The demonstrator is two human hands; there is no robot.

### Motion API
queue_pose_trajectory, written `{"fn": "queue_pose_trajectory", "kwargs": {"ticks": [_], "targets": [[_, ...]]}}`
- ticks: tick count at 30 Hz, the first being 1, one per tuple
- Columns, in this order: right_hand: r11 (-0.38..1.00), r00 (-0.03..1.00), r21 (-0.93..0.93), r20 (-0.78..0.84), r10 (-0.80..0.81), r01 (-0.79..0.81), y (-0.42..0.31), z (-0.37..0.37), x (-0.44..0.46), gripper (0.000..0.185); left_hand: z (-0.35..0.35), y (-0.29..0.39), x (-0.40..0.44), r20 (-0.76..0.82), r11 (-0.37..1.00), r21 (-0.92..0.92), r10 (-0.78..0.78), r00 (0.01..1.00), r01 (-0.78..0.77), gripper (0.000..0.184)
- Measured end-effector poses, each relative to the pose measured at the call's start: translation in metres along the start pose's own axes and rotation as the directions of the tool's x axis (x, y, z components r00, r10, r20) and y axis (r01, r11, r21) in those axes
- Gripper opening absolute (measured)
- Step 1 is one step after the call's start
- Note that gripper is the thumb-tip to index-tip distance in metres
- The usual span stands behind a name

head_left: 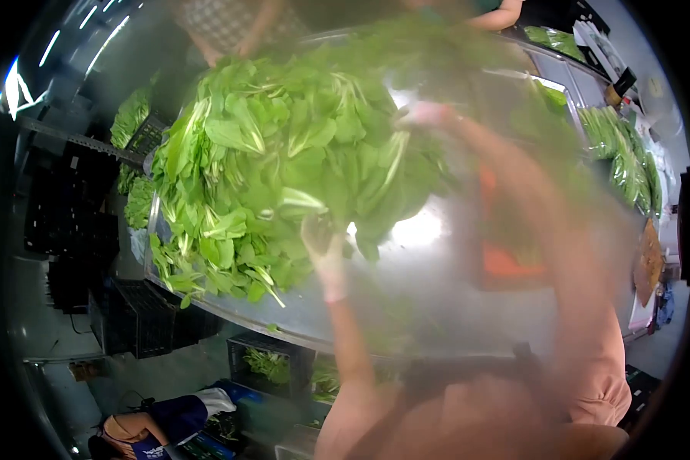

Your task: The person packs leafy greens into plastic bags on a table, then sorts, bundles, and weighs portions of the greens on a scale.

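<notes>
The left grip [325, 247] is seen beside a pale stem [303, 201], and the right grip [428, 115] is placed near the stem end of a bunch [395, 157]; because of the blur, it cannot be told whether either one is closed. The greens [238, 130] are heaped on the metal surface [429, 303], probably so that they can be reached easily. Beyond the heap, another person [241, 19] is cut off by the upper edge. On the right, an orange crate [507, 267] is hardly made out through haze.
</notes>
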State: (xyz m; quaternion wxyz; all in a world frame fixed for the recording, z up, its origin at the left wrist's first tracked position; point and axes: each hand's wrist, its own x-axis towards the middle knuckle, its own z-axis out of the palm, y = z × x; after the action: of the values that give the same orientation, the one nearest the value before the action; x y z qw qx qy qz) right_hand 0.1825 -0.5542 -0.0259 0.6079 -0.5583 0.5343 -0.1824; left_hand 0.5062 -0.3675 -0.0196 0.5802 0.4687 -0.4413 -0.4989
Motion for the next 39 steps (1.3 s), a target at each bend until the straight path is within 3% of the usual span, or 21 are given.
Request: {"fn": "queue_pose_trajectory", "kwargs": {"ticks": [2, 4, 6, 9, 11, 13, 14, 15, 16, 17, 19, 20, 22, 28, 31, 33, 39], "targets": [[1.0, 0.998, 0.001, -0.063, -0.03, 0.03, -0.003, 0.011, -0.027, 0.027, -0.017, -0.017, -0.018, -0.044, 1.0, -0.017, 0.008, 0.999, -0.009, 0.063], [0.987, 0.996, -0.142, -0.043, 0.073, -0.079, -0.029, 0.035, -0.078, 0.026, -0.022, -0.031, -0.042, -0.091, 0.999, -0.035, 0.006, 0.996, -0.009, 0.057], [0.909, 0.999, -0.416, -0.051, 0.019, -0.039, -0.032, 0.047, -0.093, 0.033, -0.02, -0.032, -0.063, -0.015, 0.99, -0.058, -0.13, 0.991, 0.129, 0.045], [0.931, 0.971, -0.347, -0.162, -0.178, 0.113, -0.055, 0.06, -0.128, 0.034, -0.008, -0.029, -0.094, -0.014, 0.974, -0.087, -0.212, 0.977, 0.211, 0.036], [0.939, 0.897, -0.301, -0.351, -0.271, 0.166, -0.084, 0.055, -0.172, 0.034, -0.012, -0.042, -0.11, -0.001, 0.968, -0.049, -0.248, 0.969, 0.248, 0.035], [0.919, 0.782, 0.03, -0.537, -0.317, 0.393, -0.067, 0.028, -0.18, 0.028, -0.012, -0.039, -0.123, 0.01, 0.957, -0.04, -0.287, 0.958, 0.288, 0.033], [0.839, 0.73, 0.183, -0.606, -0.315, 0.513, -0.05, 0.018, -0.181, 0.026, -0.013, -0.032, -0.134, 0.026, 0.949, -0.064, -0.308, 0.951, 0.31, 0.032], [0.734, 0.767, 0.398, -0.588, -0.256, 0.55, -0.022, 0.004, -0.169, 0.024, -0.015, -0.03, -0.142, 0.045, 0.94, -0.056, -0.334, 0.942, 0.336, 0.032], [0.507, 0.794, 0.637, -0.582, -0.177, 0.58, 0.0, -0.007, -0.151, 0.026, -0.015, -0.03, -0.146, 0.059, 0.932, -0.049, -0.356, 0.933, 0.359, 0.032], [0.166, 0.849, 0.833, -0.525, -0.064, 0.527, 0.009, -0.012, -0.14, 0.028, -0.01, -0.025, -0.152, 0.064, 0.92, -0.094, -0.376, 0.924, 0.381, 0.031], [-0.03, 0.819, 0.819, -0.572, 0.038, 0.573, 0.008, 0.002, -0.142, 0.027, -0.013, -0.027, -0.158, 0.1, 0.904, -0.091, -0.409, 0.907, 0.418, 0.03], [-0.055, 0.816, 0.815, -0.573, 0.08, 0.577, 0.01, 0.006, -0.143, 0.024, -0.015, -0.034, -0.159, 0.115, 0.911, -0.079, -0.396, 0.911, 0.406, 0.03], [-0.258, 0.864, 0.826, -0.496, 0.085, 0.5, 0.018, 0.008, -0.141, 0.022, -0.015, -0.031, -0.166, 0.122, 0.915, -0.073, -0.386, 0.915, 0.396, 0.029], [-0.292, 0.849, 0.798, -0.51, 0.139, 0.527, 0.008, 0.035, -0.136, 0.02, -0.01, -0.023, -0.174, 0.202, 0.937, -0.027, -0.335, 0.92, 0.347, 0.028], [-0.22, 0.811, 0.781, -0.57, 0.132, 0.585, -0.003, 0.049, -0.138, 0.03, -0.011, -0.025, -0.177, 0.208, 0.93, -0.09, -0.333, 0.92, 0.357, 0.029], [-0.254, 0.838, 0.799, -0.531, 0.127, 0.545, -0.009, 0.052, -0.14, 0.027, -0.009, -0.026, -0.178, 0.173, 0.934, -0.012, -0.35, 0.92, 0.358, 0.031], [-0.273, 0.881, 0.841, -0.468, 0.063, 0.466, -0.004, 0.057, -0.136, 0.027, -0.011, -0.038, -0.179, 0.188, 0.931, -0.043, -0.348, 0.918, 0.362, 0.034]]}}
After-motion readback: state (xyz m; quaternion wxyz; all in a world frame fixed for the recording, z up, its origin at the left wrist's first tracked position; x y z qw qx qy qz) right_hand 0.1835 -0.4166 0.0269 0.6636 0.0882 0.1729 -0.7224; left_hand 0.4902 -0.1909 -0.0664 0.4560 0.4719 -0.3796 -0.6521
